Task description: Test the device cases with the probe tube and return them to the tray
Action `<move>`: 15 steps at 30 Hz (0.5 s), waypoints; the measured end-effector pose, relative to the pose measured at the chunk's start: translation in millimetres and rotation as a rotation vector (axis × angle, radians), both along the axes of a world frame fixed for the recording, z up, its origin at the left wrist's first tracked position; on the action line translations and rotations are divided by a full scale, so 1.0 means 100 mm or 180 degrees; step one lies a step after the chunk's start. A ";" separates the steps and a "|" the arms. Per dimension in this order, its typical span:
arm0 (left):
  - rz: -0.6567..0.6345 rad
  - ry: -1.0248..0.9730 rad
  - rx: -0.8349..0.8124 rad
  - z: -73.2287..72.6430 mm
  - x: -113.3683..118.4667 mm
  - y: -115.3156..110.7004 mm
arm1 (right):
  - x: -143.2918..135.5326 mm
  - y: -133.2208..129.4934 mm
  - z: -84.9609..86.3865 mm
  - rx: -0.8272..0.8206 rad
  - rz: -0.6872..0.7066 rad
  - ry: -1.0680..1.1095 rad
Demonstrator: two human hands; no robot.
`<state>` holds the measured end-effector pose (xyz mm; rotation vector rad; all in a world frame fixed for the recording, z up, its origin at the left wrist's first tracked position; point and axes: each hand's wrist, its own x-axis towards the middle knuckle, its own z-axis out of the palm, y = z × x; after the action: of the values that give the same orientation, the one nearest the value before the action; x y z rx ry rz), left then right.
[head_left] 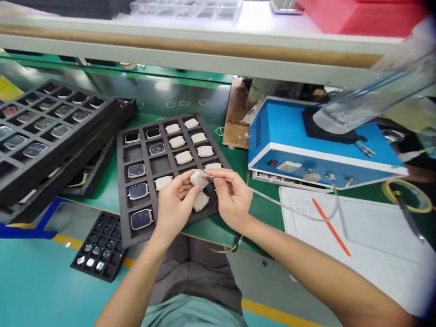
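Fingers pinching white casing, foam tray, green bench, teal floor

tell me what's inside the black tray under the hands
The black tray holds watch cases in square pockets, some white back up, some dark glass up; a few pockets are bare. The left hand and right hand cover the near-right pockets.

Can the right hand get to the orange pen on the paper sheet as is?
Probably yes, but not freely. The orange pen lies bare on the paper sheet, nothing over it, right of the right hand. That hand pinches a thin clear tube at the white part, so it's occupied.
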<state>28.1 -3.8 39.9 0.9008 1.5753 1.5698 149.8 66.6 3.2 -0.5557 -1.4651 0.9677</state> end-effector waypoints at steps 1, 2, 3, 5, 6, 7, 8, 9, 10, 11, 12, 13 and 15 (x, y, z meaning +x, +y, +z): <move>-0.0014 0.0029 0.0012 0.01 0.00 -0.01 | 0.00 0.00 0.01 0.0035 -0.0009 -0.0043; -0.0011 0.0053 0.0026 0.01 -0.01 -0.01 | 0.00 0.00 0.02 0.0073 -0.0018 -0.0080; 0.0000 0.0069 0.0036 0.01 -0.01 -0.02 | 0.00 0.00 0.03 0.0112 -0.0023 -0.0099; 0.0014 0.0082 0.0035 0.01 0.00 -0.03 | 0.01 0.00 0.04 0.0174 0.0009 -0.0075; 0.0018 0.0083 0.0035 0.00 0.00 -0.03 | 0.01 0.00 0.04 0.0195 0.0041 -0.0044; 0.0025 0.0086 0.0039 0.00 0.01 -0.03 | 0.01 0.00 0.04 0.0207 0.0073 -0.0015; 0.0032 0.0093 0.0047 -0.01 0.01 -0.03 | 0.01 0.00 0.03 0.0214 0.0103 0.0006; 0.0036 0.0105 0.0056 -0.01 0.01 -0.03 | 0.01 0.00 0.03 0.0217 0.0129 0.0017; 0.0042 0.0122 0.0069 -0.02 0.01 -0.04 | 0.01 0.00 0.02 0.0218 0.0149 0.0020; 0.0044 0.0141 0.0080 -0.02 0.01 -0.04 | 0.01 0.00 0.02 0.0217 0.0165 0.0016; 0.0049 0.0161 0.0088 -0.02 0.01 -0.04 | 0.01 0.00 0.01 0.0216 0.0177 0.0012; 0.0054 0.0179 0.0090 -0.02 0.01 -0.04 | 0.01 0.00 0.01 0.0214 0.0184 0.0009; 0.0062 0.0203 0.0092 -0.02 0.01 -0.04 | 0.02 0.00 0.01 0.0213 0.0196 0.0010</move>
<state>28.9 -8.1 37.5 0.9623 1.6140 1.5953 151.3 66.7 4.4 -0.4626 -1.5137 0.9633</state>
